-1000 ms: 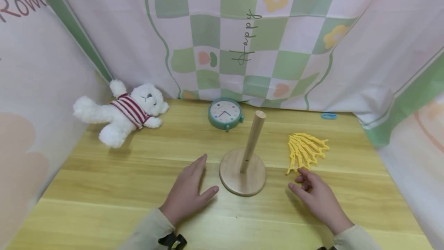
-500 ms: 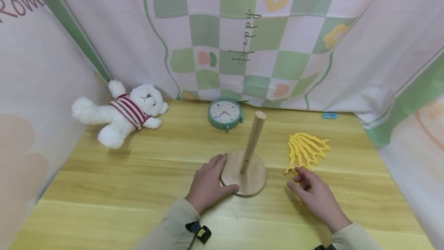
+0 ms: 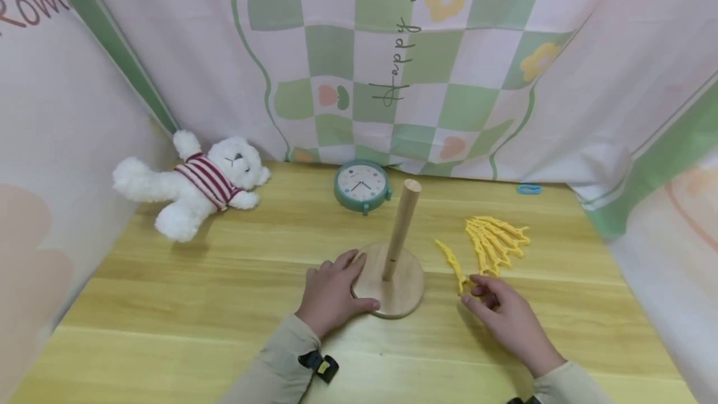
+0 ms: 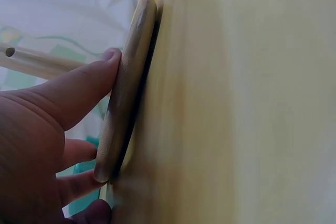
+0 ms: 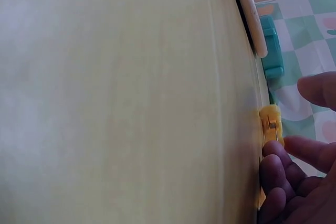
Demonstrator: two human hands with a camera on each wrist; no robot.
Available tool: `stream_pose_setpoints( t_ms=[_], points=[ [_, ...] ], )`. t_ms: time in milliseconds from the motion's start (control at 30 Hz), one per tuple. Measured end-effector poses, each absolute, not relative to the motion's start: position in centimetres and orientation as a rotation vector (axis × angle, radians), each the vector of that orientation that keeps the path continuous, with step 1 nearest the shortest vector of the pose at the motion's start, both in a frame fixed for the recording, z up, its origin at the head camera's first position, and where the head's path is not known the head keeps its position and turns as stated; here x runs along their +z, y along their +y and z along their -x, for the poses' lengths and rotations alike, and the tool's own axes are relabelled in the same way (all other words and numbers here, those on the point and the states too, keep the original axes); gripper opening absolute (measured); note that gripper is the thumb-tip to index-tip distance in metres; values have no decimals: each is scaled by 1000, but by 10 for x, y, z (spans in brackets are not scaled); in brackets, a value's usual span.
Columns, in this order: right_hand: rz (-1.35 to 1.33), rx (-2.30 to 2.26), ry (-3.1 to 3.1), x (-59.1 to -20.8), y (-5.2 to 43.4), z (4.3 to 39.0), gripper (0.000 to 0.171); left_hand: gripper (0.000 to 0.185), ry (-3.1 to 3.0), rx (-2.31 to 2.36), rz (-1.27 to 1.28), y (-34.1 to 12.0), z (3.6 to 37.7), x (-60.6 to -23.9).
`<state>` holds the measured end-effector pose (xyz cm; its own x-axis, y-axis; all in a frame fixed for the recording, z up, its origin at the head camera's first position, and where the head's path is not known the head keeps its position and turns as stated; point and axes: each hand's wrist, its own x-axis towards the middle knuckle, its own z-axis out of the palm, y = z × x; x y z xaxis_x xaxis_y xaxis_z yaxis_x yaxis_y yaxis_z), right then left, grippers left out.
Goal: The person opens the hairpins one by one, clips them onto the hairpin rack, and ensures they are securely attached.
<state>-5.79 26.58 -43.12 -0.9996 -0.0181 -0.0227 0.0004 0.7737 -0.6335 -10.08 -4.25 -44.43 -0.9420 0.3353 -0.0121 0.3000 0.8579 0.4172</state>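
Observation:
A wooden stand with a post (image 3: 399, 223) rises from a round base (image 3: 406, 295). My left hand (image 3: 332, 295) grips the base's left rim. In the left wrist view the thumb (image 4: 97, 80) lies across the base's upper face, with fingers at its edge. One yellow clothespin-like clip (image 3: 451, 265) lies apart, right of the base. My right hand (image 3: 507, 313) has its fingertips at this clip's near end; in the right wrist view a metal spring shows in the yellow clip (image 5: 271, 124), fingers against it, thumb (image 5: 317, 88) held away. Other yellow clips (image 3: 496, 242) lie fanned out beyond.
A teal alarm clock (image 3: 361, 186) lies face up behind the stand. At the back left is a white plush bear (image 3: 210, 179) in a striped shirt. A small blue loop-shaped piece (image 3: 529, 189) lies at the back right, before the checked curtain (image 3: 426, 111).
My left hand has moved right and taken hold of the base, which has since shifted slightly left. One yellow clip has come away leftward from the fan beside my right fingertips.

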Motion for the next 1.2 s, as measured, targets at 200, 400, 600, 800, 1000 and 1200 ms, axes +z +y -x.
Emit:
stream_pose_setpoints(
  t_ms=[200,400,600,800,1000,1200],
  points=[
    [19,-1029,2926,-432,263,61,52,93,2980,668,-411,-55,108,-443],
    [49,-942,2942,-433,266,64,57,95,3008,722,-316,-64,114,-454],
    [78,-866,2982,-436,270,65,49,95,2995,817,-320,-67,114,-463],
    [84,-870,3019,-434,273,62,42,95,2993,853,-319,-67,112,-465],
    [-24,-948,2965,-428,270,60,47,95,2981,846,-307,-68,111,-465],
    [88,-1011,3078,-424,262,58,33,94,2971,863,-310,-68,110,-463]
  ],
)
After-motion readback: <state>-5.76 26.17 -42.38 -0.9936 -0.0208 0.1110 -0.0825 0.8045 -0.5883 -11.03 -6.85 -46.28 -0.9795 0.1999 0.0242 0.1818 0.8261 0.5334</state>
